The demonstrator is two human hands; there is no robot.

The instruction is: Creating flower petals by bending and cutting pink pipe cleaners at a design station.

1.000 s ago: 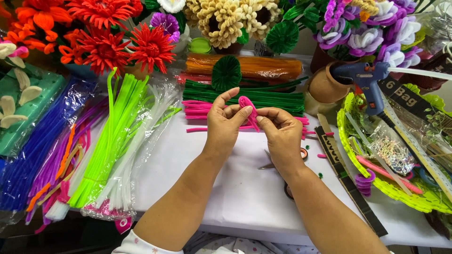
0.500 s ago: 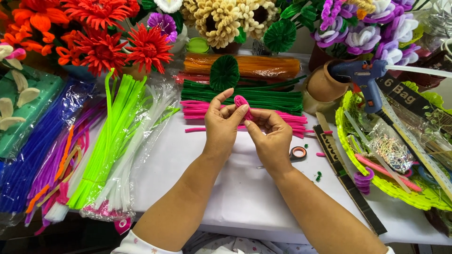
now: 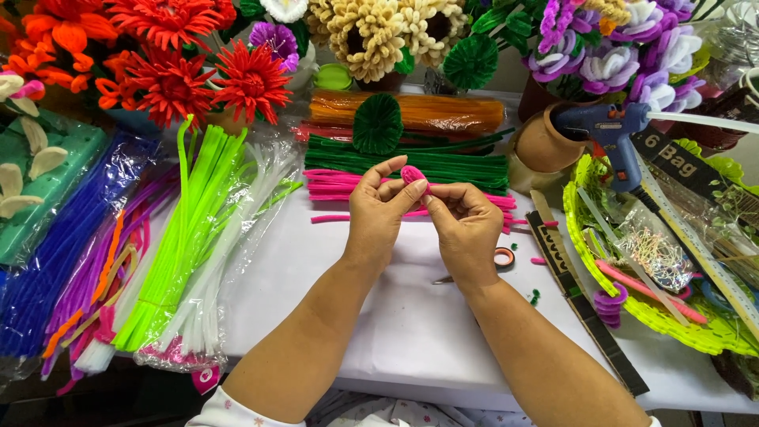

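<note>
**Pink coil tightened between both hands, raised over the pink stems**

Pink was the colour in play: a small pink pipe-cleaner coil (image 3: pixel 413 175) sat pinched at the fingertips of both hands, held in the air just above the bundle of pink stems (image 3: pixel 340 187) on the white table (image 3: pixel 411 332). The left hand (image 3: pixel 379 209) had its thumb and forefinger pressed on the coil from the left, with the forefinger arched over the top and the other fingers loosely curled. The right hand (image 3: pixel 466 233) pinched the lower right edge of the coil, its remaining fingers folded in toward the palm.

Compared with a second ago, the two hands had drawn closer together and lifted a little away from the person, so the coil stood nearer the dark green stems (image 3: pixel 411 158) behind the pink bundle. The right hand had also slid left of the small roll of tape (image 3: pixel 504 256), which was uncovered and lay just beside that wrist. The coil looked rounder and more closed than before, which I judged to mean the winding was nearly finished rather than just begun.

Left of the pink stems lay the neon green stems (image 3: pixel 186 229) in their clear wrap; far right of them, the blue glue gun (image 3: pixel 613 130) rested untouched.
</note>
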